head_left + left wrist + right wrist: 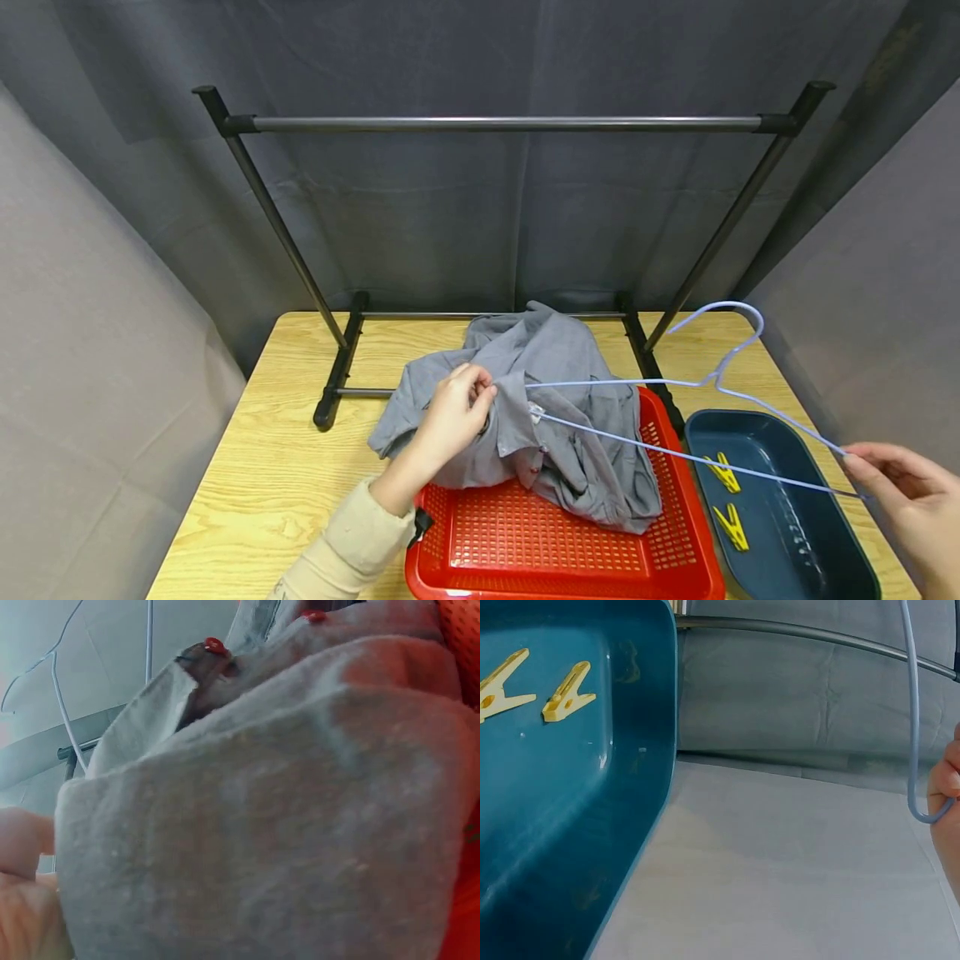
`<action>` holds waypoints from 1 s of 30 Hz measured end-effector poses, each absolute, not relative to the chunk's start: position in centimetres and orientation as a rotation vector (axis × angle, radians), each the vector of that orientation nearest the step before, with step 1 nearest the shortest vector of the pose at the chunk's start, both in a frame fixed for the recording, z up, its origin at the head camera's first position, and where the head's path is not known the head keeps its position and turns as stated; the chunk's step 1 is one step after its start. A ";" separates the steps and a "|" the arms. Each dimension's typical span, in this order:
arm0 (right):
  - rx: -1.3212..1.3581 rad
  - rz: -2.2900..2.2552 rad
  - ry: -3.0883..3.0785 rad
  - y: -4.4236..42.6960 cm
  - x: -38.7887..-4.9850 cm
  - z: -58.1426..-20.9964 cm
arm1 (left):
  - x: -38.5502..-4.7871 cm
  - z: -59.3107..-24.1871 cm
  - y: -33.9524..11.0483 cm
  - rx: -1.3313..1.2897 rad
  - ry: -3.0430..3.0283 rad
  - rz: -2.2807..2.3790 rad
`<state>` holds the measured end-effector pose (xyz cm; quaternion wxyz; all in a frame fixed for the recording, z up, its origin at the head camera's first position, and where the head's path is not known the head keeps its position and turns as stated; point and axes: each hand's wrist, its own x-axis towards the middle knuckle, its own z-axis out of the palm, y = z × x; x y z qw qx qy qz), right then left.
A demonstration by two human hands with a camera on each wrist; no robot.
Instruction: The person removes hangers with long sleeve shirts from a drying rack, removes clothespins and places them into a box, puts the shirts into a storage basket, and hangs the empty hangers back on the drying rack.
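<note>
A grey shirt (555, 350) with red buttons lies bunched over the red basket's far part. My left hand (453, 412) pinches the shirt near its collar. One end of a light-blue wire hanger (622, 435) passes into the collar opening, where the cloth hides it. At the hanger's other end, my right hand (903, 492) grips the corner between thumb and fingers; its hook points up and left. In the left wrist view, grey cloth (262, 847) fills most of the picture. The hanger's bent end (922, 814) shows beside the fingers in the right wrist view.
The red basket (562, 586) stands at the table's front. Right of it is a dark blue tray (787, 542) holding two yellow clothespins (731, 527). A black metal clothes rack (510, 124) stands behind, its feet on the wooden table (247, 483).
</note>
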<state>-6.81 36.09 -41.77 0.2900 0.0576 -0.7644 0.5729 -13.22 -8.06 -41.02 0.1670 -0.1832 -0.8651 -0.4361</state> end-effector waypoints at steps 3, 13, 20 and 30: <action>0.201 1.575 -1.994 36.5 -6.9 -41.8 | -13.1 -41.2 -8.1 -0.492 -2.522 -1.225; 0.353 1.693 -1.863 37.2 -7.1 -42.0 | -13.0 -41.6 -8.2 -0.464 -2.644 -1.148; 0.337 1.777 -1.770 37.6 -6.9 -42.1 | -13.2 -42.3 -8.2 -0.446 -2.793 -1.097; 0.321 1.795 -1.741 36.7 -7.5 -42.2 | -12.8 -43.5 -7.3 -0.743 -2.927 -0.912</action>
